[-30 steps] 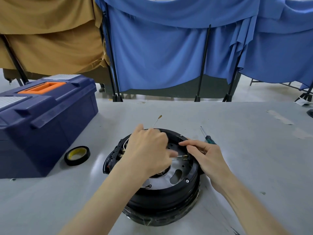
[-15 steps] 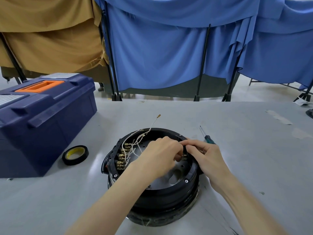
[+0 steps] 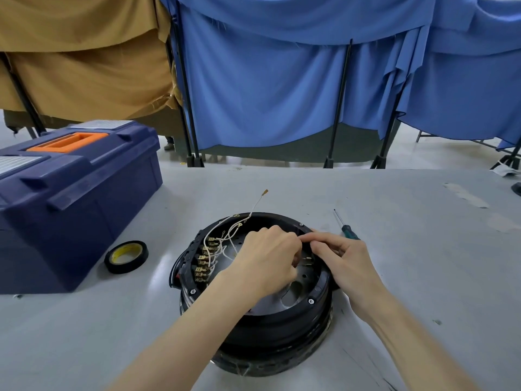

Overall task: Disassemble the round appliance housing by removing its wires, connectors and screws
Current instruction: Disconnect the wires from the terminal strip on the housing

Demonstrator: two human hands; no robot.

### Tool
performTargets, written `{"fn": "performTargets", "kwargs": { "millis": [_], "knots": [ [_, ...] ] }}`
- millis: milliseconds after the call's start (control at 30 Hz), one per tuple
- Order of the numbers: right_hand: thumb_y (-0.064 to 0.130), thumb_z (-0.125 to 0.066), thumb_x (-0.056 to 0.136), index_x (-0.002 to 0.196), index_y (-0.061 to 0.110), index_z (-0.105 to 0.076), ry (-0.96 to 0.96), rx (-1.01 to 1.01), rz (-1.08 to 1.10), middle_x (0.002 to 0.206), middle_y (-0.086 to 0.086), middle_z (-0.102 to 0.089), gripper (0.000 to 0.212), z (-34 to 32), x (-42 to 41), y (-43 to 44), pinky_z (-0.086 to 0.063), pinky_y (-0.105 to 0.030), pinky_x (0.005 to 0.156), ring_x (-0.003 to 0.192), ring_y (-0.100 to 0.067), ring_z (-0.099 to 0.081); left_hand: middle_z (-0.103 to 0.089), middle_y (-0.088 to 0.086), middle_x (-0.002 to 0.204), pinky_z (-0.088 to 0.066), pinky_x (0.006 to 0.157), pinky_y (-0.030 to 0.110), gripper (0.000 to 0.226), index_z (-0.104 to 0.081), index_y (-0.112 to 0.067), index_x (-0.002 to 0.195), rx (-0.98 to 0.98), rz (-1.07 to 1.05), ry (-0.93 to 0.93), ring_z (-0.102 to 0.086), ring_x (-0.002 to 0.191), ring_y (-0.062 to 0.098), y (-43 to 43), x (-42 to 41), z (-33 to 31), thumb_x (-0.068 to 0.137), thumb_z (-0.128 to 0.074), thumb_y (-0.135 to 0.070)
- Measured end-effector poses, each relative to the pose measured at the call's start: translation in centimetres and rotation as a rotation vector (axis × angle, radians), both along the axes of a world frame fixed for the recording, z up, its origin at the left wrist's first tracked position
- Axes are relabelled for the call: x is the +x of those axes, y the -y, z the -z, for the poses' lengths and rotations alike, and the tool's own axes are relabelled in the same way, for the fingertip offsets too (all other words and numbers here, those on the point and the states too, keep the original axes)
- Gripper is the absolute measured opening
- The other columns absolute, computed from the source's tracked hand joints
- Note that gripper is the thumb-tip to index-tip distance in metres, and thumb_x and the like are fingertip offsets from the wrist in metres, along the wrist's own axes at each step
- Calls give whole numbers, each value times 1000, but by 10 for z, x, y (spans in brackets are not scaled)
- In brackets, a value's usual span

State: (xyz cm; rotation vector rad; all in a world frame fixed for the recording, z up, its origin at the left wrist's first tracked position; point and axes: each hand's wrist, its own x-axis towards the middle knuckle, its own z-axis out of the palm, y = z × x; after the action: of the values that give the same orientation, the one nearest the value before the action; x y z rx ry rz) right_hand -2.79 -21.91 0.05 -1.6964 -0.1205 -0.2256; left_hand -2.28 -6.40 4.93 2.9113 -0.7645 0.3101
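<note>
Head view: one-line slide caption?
Left hand and right hand work at wire connectors inside the round black housing; screwdriver, tape roll, toolbox nearby.

Navy toolbox [image 3: 76, 198] with orange handle [image 3: 67, 141] at left edge of grey worktop [image 3: 423, 263]; black tape roll [image 3: 126, 257] flat just beside its right side. Blue curtains [image 3: 267, 88] and tan cloth [image 3: 84, 52] hung behind far edge

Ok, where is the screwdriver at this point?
In the head view the screwdriver lies on the grey table, to the right of the round housing and just beyond the right hand, its tip pointing away from the person.
</note>
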Motion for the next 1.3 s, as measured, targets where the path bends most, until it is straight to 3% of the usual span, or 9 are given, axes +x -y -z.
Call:
{"fn": "performTargets", "kwargs": {
  "millis": [167, 300, 467, 600, 733, 800, 900, 1067, 1300],
  "knots": [
    [3, -56, 91, 83, 32, -79, 23, 16, -4, 96, 13, -75, 37, -2, -1, -2, -54, -23, 88, 102, -7, -68, -52, 1, 81, -34, 61, 34, 17, -54, -18, 78, -10, 64, -62, -53, 80, 28, 5, 7, 8, 95, -52, -18],
    [0, -56, 91, 79, 32, -79, 34, 49, -24, 92, 17, -75, 41, -3, -3, -1, -52, -12, 72, 87, -4, -71, -63, 9, 99, -45, 67, 37, 18, -62, -11, 101, 22, 52, -85, -60, 90, 30, 12, 8, 4, 89, -51, -3],
    [9, -61, 91, 86, 30, -79, 14, 47, -11, 97, 12, -75, 28, -2, -1, -1, -55, -19, 81, 96, -4, -70, -61, 3, 99, -24, 57, 32, 23, -61, -11, 101, 190, 134, 114, -40, 83, 19, 18, -3, -1, 83, -49, -4],
    [13, -63, 91, 84, 33, -79, -5, 33, 2, 101, 17, -74, 27, 0, 0, 1, -53, -26, 90, 106, -2, -66, -58, 3, 89, -16, 49, 28, 22, -62, -11, 98, 239, 107, 117, -48, 82, 23, 17, -3, -2, 80, -50, -5],
    [10, -62, 91, 82, 34, -79, 31, 1, -15, 101, 21, -73, 31, 0, 1, 2, -50, -21, 91, 111, 5, -61, -57, 3, 85, -15, 49, 27, 17, -59, -15, 92, 202, 76, 81, -59, 82, 29, 12, -5, -4, 78, -51, -8],
    [8, -61, 91, 83, 32, -79, 40, 1, 2, 104, 20, -72, 31, 0, 3, 5, -48, -15, 90, 110, 9, -60, -63, 3, 92, -25, 55, 28, 11, -55, -19, 85, 145, -23, 43, -60, 90, 30, -14, 2, -8, 78, -53, -10],
    [8, -60, 91, 83, 30, -79, 6, 43, 38, 103, 23, -72, 30, 1, 7, 9, -48, -23, 95, 108, 7, -61, -66, -4, 89, -36, 62, 29, 17, -60, -20, 83, 10, -148, -19, -60, 89, 26, -55, 7, -11, 76, -53, -7],
    [9, -60, 92, 90, 31, -79, 1, 48, 15, 106, 17, -73, 29, 3, 4, 1, -47, -31, 101, 114, 0, -60, -53, -17, 61, -50, 69, 36, 21, -61, -26, 77, -337, 57, -64, -54, 64, 7, -37, -4, -11, 91, -57, -11],
    [13, -58, 95, 96, 28, -78, 15, 53, -69, 104, 9, -75, 25, -3, -3, -16, -50, -25, 92, 109, -6, -65, -70, -3, 68, -41, 60, 9, 12, -72, -16, 99, -551, 130, -128, -53, 53, -9, -37, -7, -3, 93, -63, -17]
  ]
}}
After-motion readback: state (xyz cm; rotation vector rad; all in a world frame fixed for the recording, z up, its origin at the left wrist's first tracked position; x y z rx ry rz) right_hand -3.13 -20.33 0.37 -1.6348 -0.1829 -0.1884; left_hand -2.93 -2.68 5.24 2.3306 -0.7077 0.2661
